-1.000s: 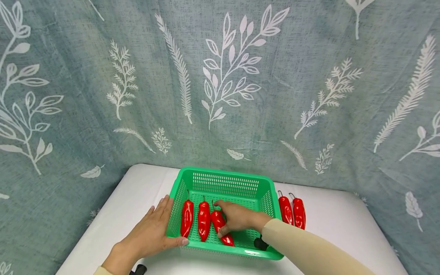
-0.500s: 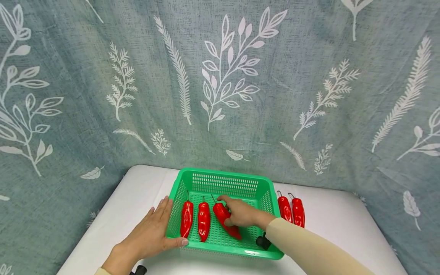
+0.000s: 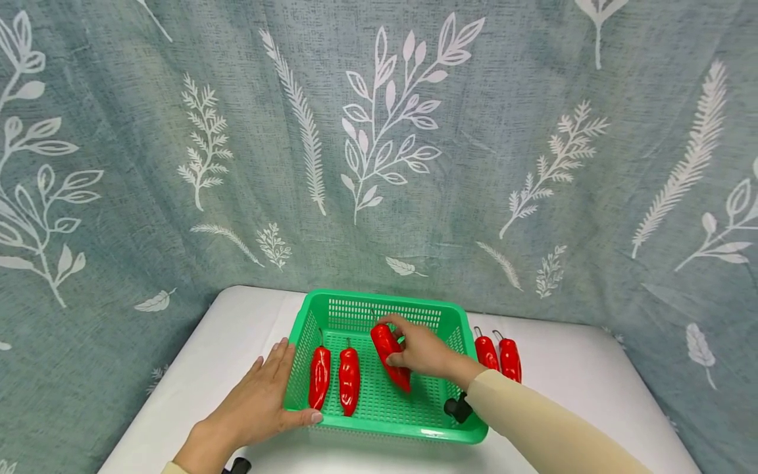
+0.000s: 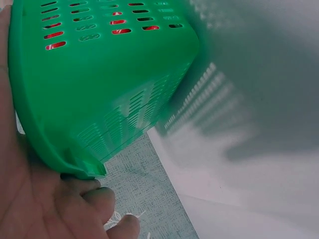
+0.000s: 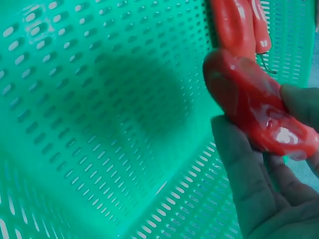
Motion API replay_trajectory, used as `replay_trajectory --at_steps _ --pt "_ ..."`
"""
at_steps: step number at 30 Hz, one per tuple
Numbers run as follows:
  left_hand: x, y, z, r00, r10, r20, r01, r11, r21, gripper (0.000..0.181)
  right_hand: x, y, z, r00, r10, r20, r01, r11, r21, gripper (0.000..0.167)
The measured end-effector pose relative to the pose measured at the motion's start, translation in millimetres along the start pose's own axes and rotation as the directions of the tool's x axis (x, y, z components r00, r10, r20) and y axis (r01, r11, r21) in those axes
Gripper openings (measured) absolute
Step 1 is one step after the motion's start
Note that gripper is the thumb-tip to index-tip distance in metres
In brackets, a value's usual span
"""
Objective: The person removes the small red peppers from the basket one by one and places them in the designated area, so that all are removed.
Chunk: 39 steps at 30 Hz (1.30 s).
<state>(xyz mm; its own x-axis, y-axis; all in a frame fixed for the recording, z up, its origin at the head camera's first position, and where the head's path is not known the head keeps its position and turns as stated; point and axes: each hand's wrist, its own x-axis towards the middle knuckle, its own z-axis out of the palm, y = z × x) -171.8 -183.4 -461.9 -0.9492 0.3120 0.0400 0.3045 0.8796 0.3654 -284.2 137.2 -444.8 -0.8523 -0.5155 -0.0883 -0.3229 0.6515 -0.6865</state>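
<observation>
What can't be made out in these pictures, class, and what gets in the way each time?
Head view: near ends of the two outside peppers, hidden by the right sleeve.
Head view: part of the held pepper, covered by the right hand.
Left wrist view: full shapes of the peppers inside, blocked by the basket; only red patches show through slots.
Right wrist view: the two lying peppers, cut off by the top edge.

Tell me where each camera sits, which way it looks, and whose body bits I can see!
Head: worn on the head, facing forward and down at the green basket, table and curtain; the left hand and right hand show.
Left wrist: worn there, facing the basket's outside; the left hand shows along the picture's left side.
Right wrist: worn there, facing into the basket; the right hand shows, holding a red pepper.
Shared: head and right wrist both see that held pepper.
</observation>
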Motion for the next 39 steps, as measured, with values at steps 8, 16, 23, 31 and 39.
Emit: replay_trajectory --at_steps 8,16,23,31,39 --pt "1.6 0.6 -1.1 1.000 0.003 0.013 -0.003 1.000 -0.005 0.136 -6.7 0 -10 0.996 0.023 -0.085 -0.018 0.998 0.059 0.065" --pt "0.0 0.0 -1.3 1.000 -0.005 0.016 0.005 1.000 -0.017 0.135 -17.3 -1 -18 0.988 -0.007 -0.153 0.020 0.996 0.084 0.063" --pt "-0.4 -1.2 0.2 1.000 -0.010 0.022 0.010 0.999 -0.037 0.134 -30.3 -3 -24 0.977 0.021 -0.212 0.007 0.991 0.130 0.060" --pt "-1.5 -1.8 1.1 0.999 -0.013 0.029 0.015 0.998 -0.063 0.136 -42.6 -3 -32 0.962 0.034 -0.272 -0.010 0.996 0.090 0.060" --pt "-2.6 -0.6 0.1 1.000 -0.001 0.020 0.002 0.998 -0.059 0.136 -55.0 3 -44 0.945 0.036 -0.326 -0.029 0.999 0.024 0.061"
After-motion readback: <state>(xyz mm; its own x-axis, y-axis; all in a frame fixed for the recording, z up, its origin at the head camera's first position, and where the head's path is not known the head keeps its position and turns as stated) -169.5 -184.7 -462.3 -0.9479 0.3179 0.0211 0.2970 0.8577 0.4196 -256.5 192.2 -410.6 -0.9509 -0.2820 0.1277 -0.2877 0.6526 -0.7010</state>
